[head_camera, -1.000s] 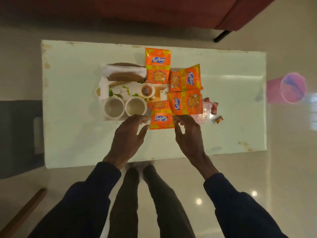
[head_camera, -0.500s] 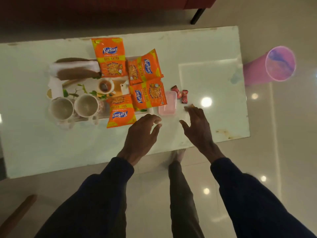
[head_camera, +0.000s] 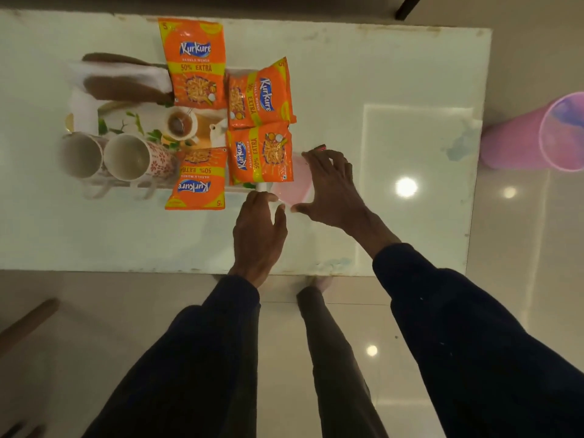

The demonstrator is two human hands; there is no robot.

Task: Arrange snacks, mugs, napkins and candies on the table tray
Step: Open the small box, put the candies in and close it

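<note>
A printed tray (head_camera: 207,129) on the white table (head_camera: 379,74) holds two mugs (head_camera: 128,156) at its near left, white napkins (head_camera: 126,72) at the far left and several orange Kurkure snack packets (head_camera: 260,153). A small pink container (head_camera: 289,188) stands against the tray's right side. My right hand (head_camera: 331,188) arches over it, thumb at the near edge and fingers at the far edge. My left hand (head_camera: 259,229) touches the container's near-left corner with fingers apart. A red candy (head_camera: 319,147) peeks out beyond my right fingertips; any other candies are hidden.
A pink bin (head_camera: 537,137) stands on the tiled floor past the table's right edge. A dark furniture leg (head_camera: 407,6) is at the far side. My legs are below the table's near edge.
Both hands moved forward from the near table edge to the pink container; the right hand now covers it and the candies beside it. The view shifted closer.
</note>
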